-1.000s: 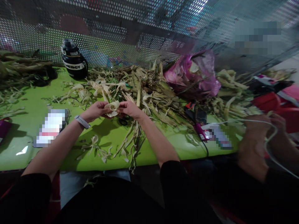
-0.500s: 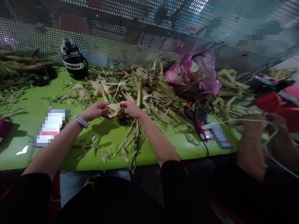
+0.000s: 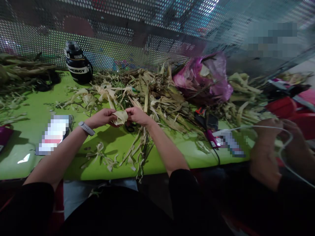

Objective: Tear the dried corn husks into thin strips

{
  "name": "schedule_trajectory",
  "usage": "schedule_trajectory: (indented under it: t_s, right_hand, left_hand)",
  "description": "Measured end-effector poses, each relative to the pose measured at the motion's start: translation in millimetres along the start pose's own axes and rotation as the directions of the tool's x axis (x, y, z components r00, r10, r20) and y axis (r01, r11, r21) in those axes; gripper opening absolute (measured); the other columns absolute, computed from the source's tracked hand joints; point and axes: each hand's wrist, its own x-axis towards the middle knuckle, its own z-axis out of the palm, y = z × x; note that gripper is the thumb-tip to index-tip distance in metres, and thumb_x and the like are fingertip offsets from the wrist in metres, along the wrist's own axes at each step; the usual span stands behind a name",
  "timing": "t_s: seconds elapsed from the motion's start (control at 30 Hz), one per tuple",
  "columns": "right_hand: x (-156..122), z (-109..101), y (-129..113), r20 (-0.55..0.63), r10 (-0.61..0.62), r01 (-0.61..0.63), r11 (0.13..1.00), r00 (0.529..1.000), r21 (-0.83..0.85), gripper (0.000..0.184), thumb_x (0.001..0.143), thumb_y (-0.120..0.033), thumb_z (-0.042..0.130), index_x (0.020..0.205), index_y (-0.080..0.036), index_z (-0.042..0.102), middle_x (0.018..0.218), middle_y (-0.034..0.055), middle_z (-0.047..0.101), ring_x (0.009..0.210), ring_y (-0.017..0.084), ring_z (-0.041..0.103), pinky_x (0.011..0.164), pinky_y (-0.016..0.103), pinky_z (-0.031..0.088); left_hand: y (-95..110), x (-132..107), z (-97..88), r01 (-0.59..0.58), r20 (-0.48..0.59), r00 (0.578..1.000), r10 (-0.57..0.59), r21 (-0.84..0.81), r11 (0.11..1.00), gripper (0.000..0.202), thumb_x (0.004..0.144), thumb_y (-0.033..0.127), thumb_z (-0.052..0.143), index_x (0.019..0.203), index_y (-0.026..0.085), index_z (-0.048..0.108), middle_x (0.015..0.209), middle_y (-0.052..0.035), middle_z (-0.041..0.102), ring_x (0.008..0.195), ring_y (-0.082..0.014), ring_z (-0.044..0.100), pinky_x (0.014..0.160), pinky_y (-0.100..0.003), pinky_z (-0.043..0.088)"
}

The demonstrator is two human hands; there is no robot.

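Observation:
A pale, curled corn husk [image 3: 121, 118] is stretched between my two hands above the green table [image 3: 103, 139]. My left hand [image 3: 107, 117] pinches its left side, with a watch on that wrist. My right hand [image 3: 136, 115] has thumb and fingers closed on the husk's right edge. Just under the right hand lies a pair of dark scissors [image 3: 130, 127], mostly covered, with only the handle loops showing. Behind the hands spreads a heap of dry husks [image 3: 162, 98]. Cut husk scraps [image 3: 104, 157] lie on the table nearer to me.
A black bottle [image 3: 78, 64] stands at the back left against a perforated metal screen [image 3: 137, 39]. On the left lies a phone [image 3: 54, 134]. A pink plastic bag [image 3: 204, 78] sits behind the heap. To the right, another person's hands [image 3: 268, 137] are beside a white cable [image 3: 261, 126].
The husk between my hands has turned from a rolled, open curl to a flatter, folded shape. Both hands stay almost in the same place.

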Motion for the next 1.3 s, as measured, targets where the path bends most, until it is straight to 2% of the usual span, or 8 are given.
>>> schedule_trajectory:
  t_s: [0.37, 0.47, 0.57, 0.7, 0.87, 1.03, 1.23, 1.3]
  right_hand:
    - [3, 9, 5, -0.138, -0.207, 0.105, 0.844, 0.969, -0.526, 0.010, 0.058, -0.012, 0.061, 0.066, -0.017, 0.060, 0.059, -0.0042, 0.057, 0.058, 0.011, 0.051, 0.056, 0.022, 0.037]
    - [7, 3, 9, -0.229, -0.296, 0.083, 0.761, 0.927, -0.644, 0.006, 0.062, -0.015, 0.065, 0.066, -0.017, 0.061, 0.060, -0.0030, 0.059, 0.060, 0.011, 0.051, 0.058, 0.023, 0.036]
    - [11, -14, 10, -0.398, -0.275, 0.028, 0.850, 0.875, -0.526, 0.007, 0.072, -0.016, 0.058, 0.066, -0.019, 0.061, 0.057, -0.0025, 0.060, 0.053, 0.011, 0.054, 0.056, 0.023, 0.040]
    - [12, -43, 12, -0.603, -0.059, -0.037, 0.989, 0.796, -0.146, 0.018, 0.072, -0.022, 0.070, 0.060, -0.020, 0.056, 0.051, -0.0024, 0.059, 0.043, 0.010, 0.052, 0.045, 0.022, 0.039]
    - [14, -61, 19, -0.587, 0.057, -0.091, 0.995, 0.807, -0.029, 0.023, 0.068, -0.021, 0.076, 0.057, -0.018, 0.056, 0.048, -0.0002, 0.059, 0.039, 0.008, 0.048, 0.038, 0.021, 0.036]
    - [14, -68, 21, -0.604, 0.124, -0.075, 0.992, 0.788, 0.105, 0.024, 0.069, -0.017, 0.071, 0.056, -0.020, 0.051, 0.041, -0.0053, 0.047, 0.034, 0.005, 0.033, 0.033, 0.020, 0.023]
    - [6, -83, 7, -0.663, 0.153, 0.077, 0.950, 0.733, 0.303, 0.030, 0.074, -0.023, 0.066, 0.062, -0.022, 0.039, 0.043, -0.0112, 0.035, 0.036, 0.003, 0.021, 0.034, 0.018, 0.015]
    - [7, -78, 3, -0.628, 0.149, 0.112, 0.928, 0.764, 0.355, 0.029, 0.074, -0.026, 0.067, 0.065, -0.021, 0.039, 0.046, -0.0112, 0.037, 0.037, 0.003, 0.024, 0.035, 0.017, 0.016]
  left_hand:
    - [9, -4, 6.5, -0.102, -0.050, 0.987, 0.155, 0.553, 0.827, 0.005, 0.075, 0.019, 0.053, 0.070, 0.019, 0.056, 0.059, 0.0009, 0.065, 0.056, -0.0149, 0.063, 0.058, -0.024, 0.047]
    - [22, -14, 10.4, -0.198, 0.075, 0.980, 0.183, 0.399, 0.895, 0.010, 0.079, 0.029, 0.058, 0.074, 0.019, 0.058, 0.066, -0.0013, 0.069, 0.060, -0.0150, 0.066, 0.062, -0.025, 0.051]
    - [34, -28, 2.6, -0.193, 0.141, 0.974, 0.177, 0.116, 0.974, 0.026, 0.078, 0.043, 0.067, 0.082, 0.018, 0.062, 0.067, -0.0037, 0.069, 0.056, -0.0147, 0.062, 0.056, -0.027, 0.049]
    - [35, -36, -26.9, -0.334, -0.126, 0.942, 0.310, -0.291, 0.897, 0.025, 0.072, 0.041, 0.072, 0.075, 0.019, 0.060, 0.042, 0.0066, 0.042, 0.035, -0.0058, 0.029, 0.040, -0.024, 0.032]
    - [22, -17, -64.5, -0.550, -0.719, 0.680, 0.143, -0.370, 0.749, 0.009, 0.085, 0.026, 0.054, 0.083, 0.023, 0.063, 0.047, 0.0060, 0.043, 0.051, -0.0069, 0.037, 0.061, -0.021, 0.042]
    - [13, -13, -101.0, -0.489, -0.792, 0.609, 0.050, -0.325, 0.809, 0.014, 0.086, 0.028, 0.051, 0.084, 0.026, 0.065, 0.045, 0.0073, 0.049, 0.059, -0.0073, 0.046, 0.067, -0.021, 0.043]
    - [16, -19, -130.4, -0.514, -0.949, 0.314, 0.006, -0.164, 0.842, 0.017, 0.087, 0.028, 0.046, 0.076, 0.026, 0.059, 0.068, 0.0075, 0.067, 0.089, -0.0079, 0.058, 0.072, -0.019, 0.046]
    - [15, -14, -124.5, -0.538, -0.937, 0.342, -0.069, -0.255, 0.803, 0.007, 0.084, 0.018, 0.051, 0.081, 0.021, 0.056, 0.082, 0.0063, 0.070, 0.092, -0.0057, 0.060, 0.077, -0.018, 0.047]
